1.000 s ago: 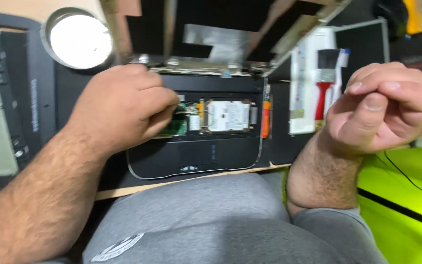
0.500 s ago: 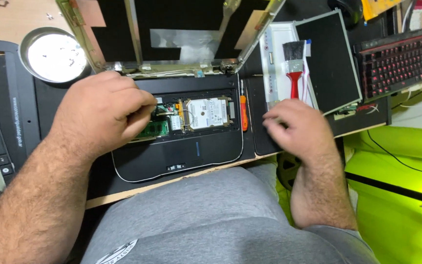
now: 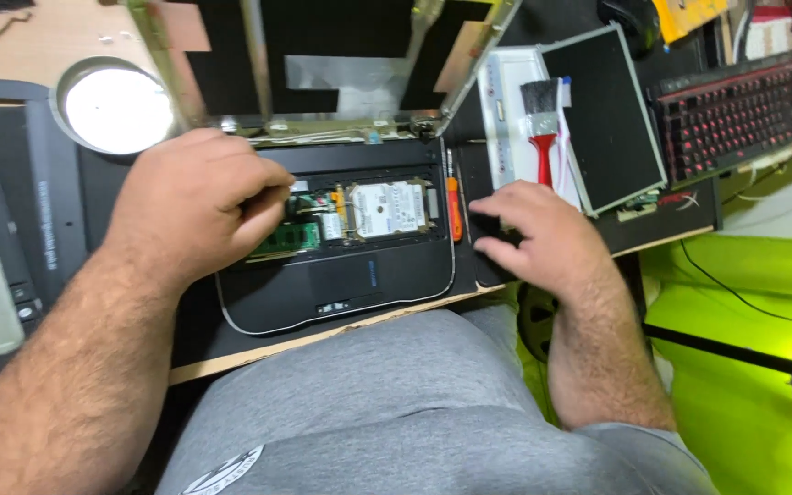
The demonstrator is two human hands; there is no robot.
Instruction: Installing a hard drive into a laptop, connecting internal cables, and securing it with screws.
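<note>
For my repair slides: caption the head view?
Left hand works inside opened laptop; right hand rests beside orange screwdriver.

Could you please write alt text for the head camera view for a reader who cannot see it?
A person's left hand works inside an opened laptop beside its hard drive, while the right hand rests near an orange screwdriver.

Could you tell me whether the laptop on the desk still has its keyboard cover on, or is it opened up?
Opened up: the laptop shows its bare hard drive and green memory module, with the left hand over them.
</note>
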